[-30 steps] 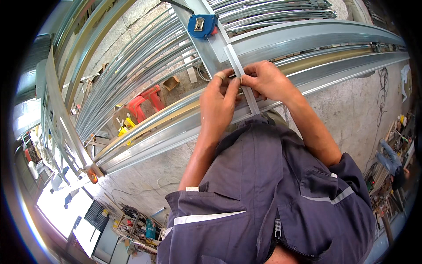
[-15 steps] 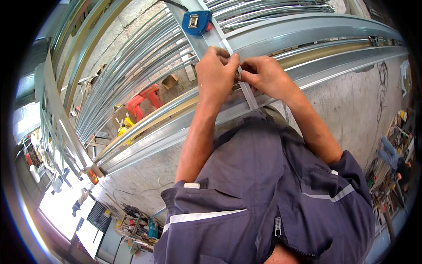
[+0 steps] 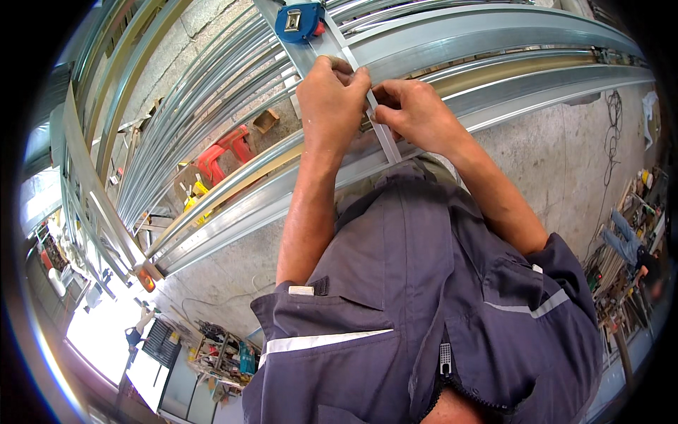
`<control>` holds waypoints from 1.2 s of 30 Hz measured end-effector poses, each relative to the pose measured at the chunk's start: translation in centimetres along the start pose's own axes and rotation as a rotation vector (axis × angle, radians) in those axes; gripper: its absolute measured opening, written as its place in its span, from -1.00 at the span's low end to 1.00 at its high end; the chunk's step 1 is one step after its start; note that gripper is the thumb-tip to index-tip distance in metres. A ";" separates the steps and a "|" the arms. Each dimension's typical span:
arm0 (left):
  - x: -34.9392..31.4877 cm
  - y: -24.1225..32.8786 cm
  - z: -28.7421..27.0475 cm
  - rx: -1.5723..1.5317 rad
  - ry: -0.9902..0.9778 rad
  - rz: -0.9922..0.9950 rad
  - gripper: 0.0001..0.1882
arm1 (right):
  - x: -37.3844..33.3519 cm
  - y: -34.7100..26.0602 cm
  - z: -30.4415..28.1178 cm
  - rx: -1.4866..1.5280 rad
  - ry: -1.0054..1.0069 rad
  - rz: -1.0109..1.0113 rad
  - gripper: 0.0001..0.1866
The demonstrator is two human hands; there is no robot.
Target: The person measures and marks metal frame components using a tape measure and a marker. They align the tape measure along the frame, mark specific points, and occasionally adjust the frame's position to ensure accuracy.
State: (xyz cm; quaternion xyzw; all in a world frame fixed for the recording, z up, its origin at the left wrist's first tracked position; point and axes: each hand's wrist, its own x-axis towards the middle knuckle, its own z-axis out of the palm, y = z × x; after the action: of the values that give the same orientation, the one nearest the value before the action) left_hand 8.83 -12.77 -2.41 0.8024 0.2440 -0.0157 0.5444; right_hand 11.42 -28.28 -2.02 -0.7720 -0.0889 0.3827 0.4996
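Note:
A pale grey metal profile (image 3: pixel 385 145) runs from the top of the view down toward my belly, across the long rails. My left hand (image 3: pixel 333 99) is closed at its edge, with thumb and bent fingers pinching the profile's narrow flange. Just right of it, my right hand (image 3: pixel 418 113) has thumb and forefinger pressed together against the same edge. Whatever is between those right fingertips is too small or hidden to make out. A blue tape measure (image 3: pixel 299 24) with a metal clip and a red part lies on the profile above my left hand.
Long metal rails (image 3: pixel 494 95) run left to right beneath the profile. Bundled thin metal rods (image 3: pixel 191 113) lie beyond. A red tool-like object (image 3: pixel 224 152), a yellow object (image 3: pixel 196 198) and a small wooden box (image 3: pixel 266 121) sit below the rails. A cable (image 3: pixel 613 134) lies on the concrete floor (image 3: pixel 544 145).
The profile, tape measure and both hands appear slightly farther up and left in view. Both hands remain closed at the profile's edge.

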 end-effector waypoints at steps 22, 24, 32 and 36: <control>-1.1 -1.0 0.7 0.121 0.013 0.017 -0.64 | 0.2 0.9 -0.2 -0.153 0.022 -0.151 -0.70; -1.5 -1.0 1.0 0.180 0.053 0.071 -0.64 | -0.3 1.3 -0.4 -0.306 0.011 -0.239 -0.66; -1.3 -1.4 1.2 0.226 0.067 0.086 -0.66 | 0.0 2.4 -0.3 -0.169 0.015 -0.224 -0.61; -1.3 -1.9 1.4 0.240 0.099 0.113 -0.67 | 0.0 2.4 0.1 -0.126 0.035 -0.243 -0.65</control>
State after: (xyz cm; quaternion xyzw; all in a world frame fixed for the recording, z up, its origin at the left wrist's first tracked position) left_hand 7.24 -13.94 -4.20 0.8741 0.2211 0.0256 0.4317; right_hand 10.76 -29.34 -4.06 -0.7919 -0.1966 0.2997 0.4944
